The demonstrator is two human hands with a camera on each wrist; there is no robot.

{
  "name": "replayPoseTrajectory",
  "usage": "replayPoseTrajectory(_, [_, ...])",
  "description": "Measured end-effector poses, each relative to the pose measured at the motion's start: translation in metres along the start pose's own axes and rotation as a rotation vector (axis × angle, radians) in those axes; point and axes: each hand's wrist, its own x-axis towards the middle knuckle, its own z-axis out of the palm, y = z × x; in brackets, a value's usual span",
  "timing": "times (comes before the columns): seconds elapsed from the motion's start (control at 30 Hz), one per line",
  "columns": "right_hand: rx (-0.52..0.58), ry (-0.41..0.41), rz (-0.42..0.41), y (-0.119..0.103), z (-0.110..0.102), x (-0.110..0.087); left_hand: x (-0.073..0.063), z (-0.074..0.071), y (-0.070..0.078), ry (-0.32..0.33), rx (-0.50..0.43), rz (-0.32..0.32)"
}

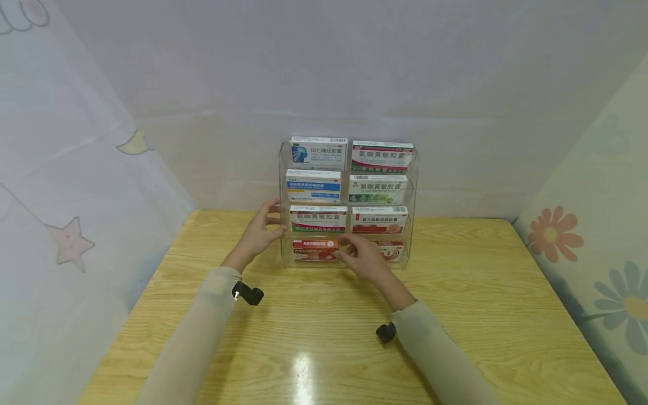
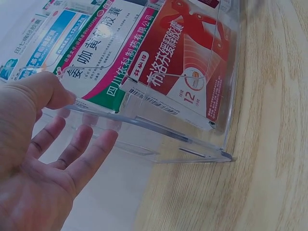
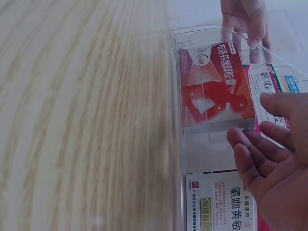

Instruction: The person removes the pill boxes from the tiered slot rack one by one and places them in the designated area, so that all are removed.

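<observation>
A clear plastic display rack [image 1: 412, 225] holds medicine boxes in two columns. My left hand [image 1: 258, 230] holds its left side panel; in the left wrist view the thumb [image 2: 60, 97] lies at the front edge, with the fingers outside the panel. A red medicine box [image 1: 315, 251] sits in the bottom-left slot. Beside that box's right end is my right hand [image 1: 367, 259], fingers loosely bent with nothing between them in the right wrist view. Partly behind this hand, another medicine box [image 1: 392, 251] stands in the bottom-right slot.
The rack stands on a wood-grain table [image 1: 466, 287], close to a pale backdrop cloth [image 1: 228, 157]. Higher tiers hold more boxes, including a blue-and-white box [image 1: 314, 187] and a green-and-white box [image 1: 377, 189]. Printed cloth hangs along both sides.
</observation>
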Motion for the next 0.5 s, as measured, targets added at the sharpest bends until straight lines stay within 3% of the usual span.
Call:
replayPoseTrajectory(0.2, [-0.007, -0.007, 0.005, -0.002, 0.002, 0.002, 0.011, 0.000, -0.024, 0.005, 0.001, -0.002])
replayPoseTrajectory(0.5, [-0.045, -0.042, 0.008, -0.007, 0.003, 0.008, 0.009, -0.001, -0.028, 0.020, 0.012, 0.034])
